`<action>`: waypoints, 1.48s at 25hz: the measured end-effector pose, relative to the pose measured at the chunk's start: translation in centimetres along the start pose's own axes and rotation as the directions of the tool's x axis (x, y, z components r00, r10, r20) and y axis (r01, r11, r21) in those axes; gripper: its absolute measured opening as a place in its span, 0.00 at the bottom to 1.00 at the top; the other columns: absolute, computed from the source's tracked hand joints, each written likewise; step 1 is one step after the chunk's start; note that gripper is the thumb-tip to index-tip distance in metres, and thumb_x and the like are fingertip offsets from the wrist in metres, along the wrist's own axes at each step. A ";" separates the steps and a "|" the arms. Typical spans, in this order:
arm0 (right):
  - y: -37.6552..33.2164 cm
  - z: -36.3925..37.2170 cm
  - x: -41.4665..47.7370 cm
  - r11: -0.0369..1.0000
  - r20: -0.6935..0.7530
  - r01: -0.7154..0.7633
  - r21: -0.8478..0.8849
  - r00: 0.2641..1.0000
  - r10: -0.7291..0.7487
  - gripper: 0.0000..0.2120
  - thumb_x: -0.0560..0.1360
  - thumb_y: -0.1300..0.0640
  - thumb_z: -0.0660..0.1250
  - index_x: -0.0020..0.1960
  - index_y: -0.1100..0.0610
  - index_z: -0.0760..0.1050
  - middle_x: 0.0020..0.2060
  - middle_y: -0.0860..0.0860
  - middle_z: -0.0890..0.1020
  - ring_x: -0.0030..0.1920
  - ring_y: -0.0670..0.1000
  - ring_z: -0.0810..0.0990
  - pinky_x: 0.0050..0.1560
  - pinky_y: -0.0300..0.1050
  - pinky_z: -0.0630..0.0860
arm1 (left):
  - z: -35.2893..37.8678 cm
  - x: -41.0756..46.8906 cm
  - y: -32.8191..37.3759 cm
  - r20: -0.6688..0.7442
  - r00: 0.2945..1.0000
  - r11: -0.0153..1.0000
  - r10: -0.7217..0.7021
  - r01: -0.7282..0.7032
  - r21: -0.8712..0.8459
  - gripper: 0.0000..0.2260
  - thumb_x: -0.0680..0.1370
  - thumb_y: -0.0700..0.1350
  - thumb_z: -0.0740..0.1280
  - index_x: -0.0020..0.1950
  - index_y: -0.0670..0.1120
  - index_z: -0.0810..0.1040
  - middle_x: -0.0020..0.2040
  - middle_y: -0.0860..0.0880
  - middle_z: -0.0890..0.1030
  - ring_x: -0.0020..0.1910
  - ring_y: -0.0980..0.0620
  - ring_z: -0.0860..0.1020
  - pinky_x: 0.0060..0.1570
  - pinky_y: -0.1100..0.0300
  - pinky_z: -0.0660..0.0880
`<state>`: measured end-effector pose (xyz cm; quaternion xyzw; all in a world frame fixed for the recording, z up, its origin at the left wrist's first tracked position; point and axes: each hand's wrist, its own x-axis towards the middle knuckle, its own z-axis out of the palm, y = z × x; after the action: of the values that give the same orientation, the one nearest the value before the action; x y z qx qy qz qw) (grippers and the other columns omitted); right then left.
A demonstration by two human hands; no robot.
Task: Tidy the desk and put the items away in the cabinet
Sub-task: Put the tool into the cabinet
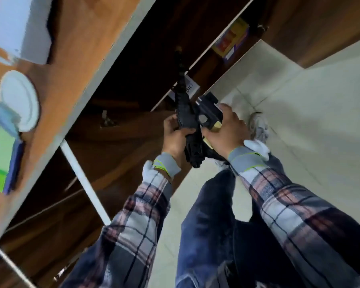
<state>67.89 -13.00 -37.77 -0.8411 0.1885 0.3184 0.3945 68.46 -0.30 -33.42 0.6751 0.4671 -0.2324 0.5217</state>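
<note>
Two hands meet just in front of the open cabinet (131, 65), each curled round a dark item. The left hand (176, 136) grips the thick lower body of a black ribbed stalk (182, 90), whose thin upper end reaches into the cabinet's dark opening. The right hand (222, 132) wraps over a black boxy device (208, 113) with tan parts, held just outside the cabinet above the pale tiled floor (310, 100). Whether the two dark items are joined cannot be told. Deeper inside the cabinet lies a yellow and red box (231, 38). On the desk top (71, 59) over the cabinet sit a white round lid (19, 100), a green-covered book (0, 152) and a white box (19, 28).
</note>
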 end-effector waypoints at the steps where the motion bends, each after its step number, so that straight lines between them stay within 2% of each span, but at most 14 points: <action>1: 0.1 0.4 0.8 1.000 0.002 0.005 -0.005 1.000 -0.005 0.36 0.71 0.42 0.69 0.74 0.47 0.59 0.64 0.54 0.74 0.61 0.63 0.72 0.57 0.52 0.71 | 0.2 1.0 -0.1 -0.014 1.000 1.000 0.003 -0.003 0.005 0.22 0.74 0.30 0.67 0.64 0.45 0.68 0.59 0.42 0.78 0.56 0.42 0.79 0.57 0.48 0.78; 5: -0.3 2.2 4.9 0.999 0.009 0.034 -0.015 0.999 -0.034 0.36 0.71 0.41 0.69 0.73 0.51 0.59 0.63 0.58 0.73 0.61 0.64 0.72 0.59 0.54 0.71 | 0.4 5.1 0.0 -0.003 0.998 0.998 0.056 -0.056 -0.014 0.23 0.74 0.31 0.68 0.68 0.43 0.71 0.58 0.43 0.81 0.56 0.41 0.80 0.52 0.52 0.79; 8: -1.7 3.0 7.8 0.996 -0.041 0.084 -0.025 0.996 -0.085 0.35 0.70 0.40 0.69 0.72 0.52 0.61 0.61 0.57 0.73 0.61 0.63 0.72 0.57 0.53 0.70 | 0.1 8.1 0.8 -0.058 0.994 0.995 0.097 -0.099 -0.017 0.17 0.72 0.37 0.73 0.55 0.54 0.79 0.44 0.59 0.84 0.50 0.48 0.81 0.51 0.54 0.78; 10: -2.8 3.4 9.8 0.995 -0.077 0.102 -0.009 0.992 -0.102 0.34 0.69 0.39 0.69 0.69 0.53 0.63 0.61 0.57 0.74 0.61 0.63 0.72 0.56 0.53 0.70 | 0.2 10.2 1.5 -0.096 0.983 0.987 0.158 -0.157 0.015 0.20 0.74 0.37 0.72 0.61 0.54 0.77 0.54 0.57 0.83 0.59 0.47 0.78 0.61 0.51 0.75; 12: -3.7 4.2 11.9 0.994 -0.097 0.105 -0.003 0.990 -0.105 0.35 0.69 0.39 0.69 0.69 0.54 0.64 0.61 0.58 0.74 0.62 0.63 0.71 0.56 0.53 0.70 | 0.3 12.2 2.0 -0.161 0.962 0.975 0.220 -0.221 0.013 0.28 0.77 0.33 0.69 0.74 0.46 0.64 0.69 0.44 0.74 0.69 0.45 0.72 0.69 0.49 0.69; 15: -5.4 5.4 15.0 0.993 -0.097 0.114 -0.023 0.988 -0.116 0.36 0.71 0.39 0.68 0.71 0.54 0.61 0.64 0.58 0.72 0.64 0.63 0.70 0.59 0.54 0.69 | 0.5 15.5 2.7 -0.188 0.932 0.948 0.310 -0.289 0.133 0.30 0.79 0.32 0.65 0.77 0.40 0.56 0.73 0.38 0.66 0.73 0.43 0.66 0.73 0.51 0.62; 18: -6.5 6.0 16.7 0.991 -0.079 0.130 -0.020 0.988 -0.131 0.37 0.72 0.38 0.67 0.73 0.54 0.59 0.65 0.58 0.70 0.66 0.64 0.68 0.61 0.55 0.68 | 0.0 17.0 3.4 -0.202 0.902 0.918 0.380 -0.342 0.202 0.28 0.80 0.34 0.65 0.77 0.40 0.56 0.74 0.38 0.65 0.73 0.43 0.66 0.71 0.59 0.63; 20: -7.1 6.1 17.5 0.990 -0.089 0.139 -0.026 0.986 -0.141 0.38 0.72 0.37 0.66 0.74 0.55 0.58 0.66 0.58 0.70 0.66 0.64 0.67 0.61 0.56 0.69 | -1.0 18.3 3.7 -0.264 0.904 0.931 0.337 -0.280 0.233 0.28 0.81 0.44 0.65 0.77 0.44 0.58 0.74 0.40 0.66 0.72 0.43 0.68 0.68 0.61 0.65; 22: -7.6 6.3 18.0 0.990 -0.082 0.133 -0.046 0.987 -0.136 0.39 0.73 0.36 0.65 0.75 0.56 0.57 0.66 0.59 0.69 0.67 0.64 0.67 0.62 0.57 0.68 | -2.4 19.2 4.3 -0.313 0.934 0.968 0.171 -0.101 0.228 0.26 0.82 0.54 0.61 0.75 0.42 0.64 0.72 0.39 0.70 0.70 0.41 0.71 0.68 0.51 0.70; 24: -8.2 6.6 18.8 0.995 -0.075 0.090 -0.031 0.993 -0.093 0.39 0.74 0.36 0.64 0.75 0.56 0.56 0.66 0.59 0.69 0.67 0.65 0.67 0.63 0.58 0.68 | -3.5 20.5 4.9 -0.309 0.951 0.991 0.029 0.014 0.136 0.25 0.83 0.55 0.59 0.72 0.38 0.68 0.70 0.39 0.73 0.69 0.41 0.73 0.66 0.51 0.71; 28: -10.3 7.3 20.1 0.998 -0.084 0.004 0.070 0.997 0.002 0.33 0.76 0.40 0.64 0.74 0.56 0.59 0.66 0.59 0.69 0.66 0.64 0.68 0.62 0.55 0.67 | -4.9 22.3 6.2 -0.288 0.955 0.990 0.076 -0.039 0.133 0.24 0.81 0.53 0.64 0.73 0.41 0.69 0.66 0.46 0.74 0.66 0.48 0.73 0.62 0.58 0.70; 33: -12.0 7.5 20.3 0.986 -0.105 -0.058 0.158 0.992 0.075 0.23 0.79 0.54 0.59 0.73 0.56 0.60 0.67 0.58 0.69 0.67 0.62 0.69 0.65 0.53 0.66 | -3.5 21.8 3.8 -0.161 0.909 0.820 0.384 -0.256 0.512 0.43 0.74 0.45 0.75 0.81 0.47 0.52 0.79 0.44 0.59 0.77 0.46 0.58 0.76 0.50 0.58; 35: -12.1 6.9 20.2 0.979 -0.061 -0.028 0.202 0.997 0.041 0.22 0.80 0.56 0.59 0.72 0.58 0.60 0.68 0.59 0.69 0.68 0.62 0.68 0.66 0.52 0.66 | -2.9 21.8 2.8 -0.107 0.901 0.739 0.420 -0.272 0.616 0.41 0.75 0.45 0.73 0.81 0.49 0.52 0.80 0.44 0.56 0.78 0.44 0.55 0.76 0.46 0.56; 37: -12.2 5.8 20.1 0.965 -0.008 0.010 0.262 1.000 -0.008 0.23 0.79 0.59 0.60 0.72 0.59 0.60 0.68 0.60 0.69 0.68 0.63 0.69 0.66 0.51 0.66 | -3.0 22.0 2.1 -0.073 0.882 0.555 0.465 -0.227 0.800 0.38 0.77 0.46 0.69 0.81 0.52 0.51 0.81 0.44 0.51 0.79 0.42 0.50 0.76 0.43 0.53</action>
<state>87.18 -2.26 -47.68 -0.7836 0.2265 0.2861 0.5028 79.81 10.93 -48.99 0.9361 0.2458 -0.2043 0.1464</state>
